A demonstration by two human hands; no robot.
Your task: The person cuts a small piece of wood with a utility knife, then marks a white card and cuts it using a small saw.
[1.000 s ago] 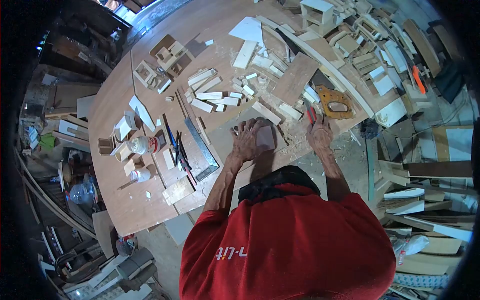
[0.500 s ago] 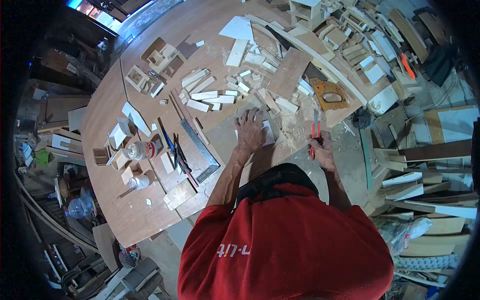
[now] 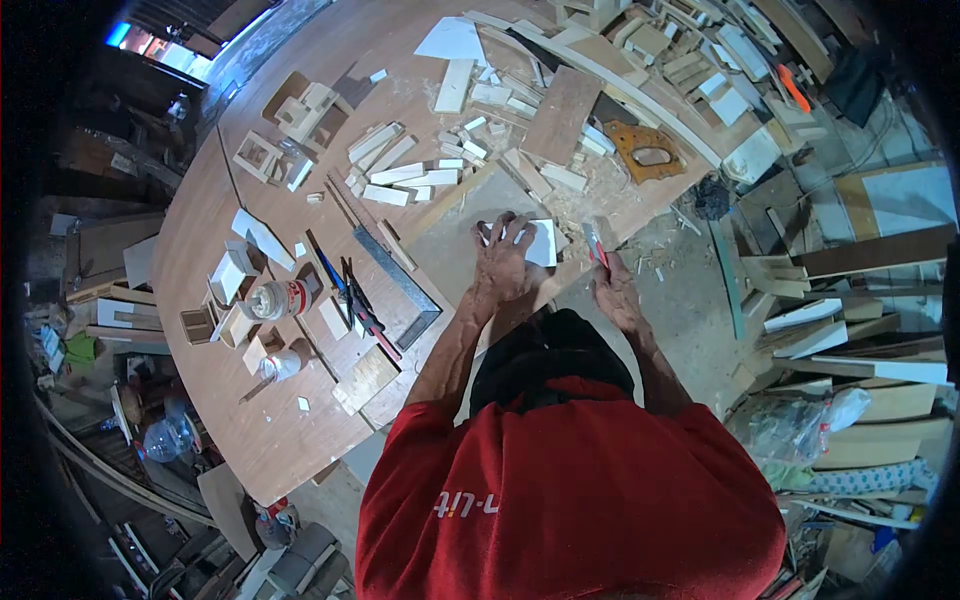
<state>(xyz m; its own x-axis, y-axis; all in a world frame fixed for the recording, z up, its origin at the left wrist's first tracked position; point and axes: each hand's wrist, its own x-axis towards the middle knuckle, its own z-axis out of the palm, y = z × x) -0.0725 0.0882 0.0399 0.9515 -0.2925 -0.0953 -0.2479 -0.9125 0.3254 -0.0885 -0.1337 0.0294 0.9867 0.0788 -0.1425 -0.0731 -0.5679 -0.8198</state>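
My left hand (image 3: 499, 255) rests on a small white-faced wooden piece (image 3: 542, 243), its fingers spread and slightly bent over the near part. That piece lies on a flat grey-brown board (image 3: 452, 237) at the table's near edge. My right hand (image 3: 617, 291) is closed round a red-handled tool with a flat grey blade (image 3: 597, 246). The blade points up and away, just right of the white piece and apart from it. Its exact kind is hard to make out. Sawdust and shavings (image 3: 575, 207) lie beyond the two hands.
A handsaw with a wooden handle (image 3: 643, 152) lies at the right. Several short wooden blocks (image 3: 405, 174) are piled farther back. To the left are a metal square (image 3: 399, 290), pliers-like tools (image 3: 357, 305), a glue jar (image 3: 280, 299) and small wooden boxes (image 3: 234, 268).
My right hand has moved left and nearer the white piece, and the red-handled tool has tilted leftward. More of the white piece shows beside my left hand. The view has shifted slightly.
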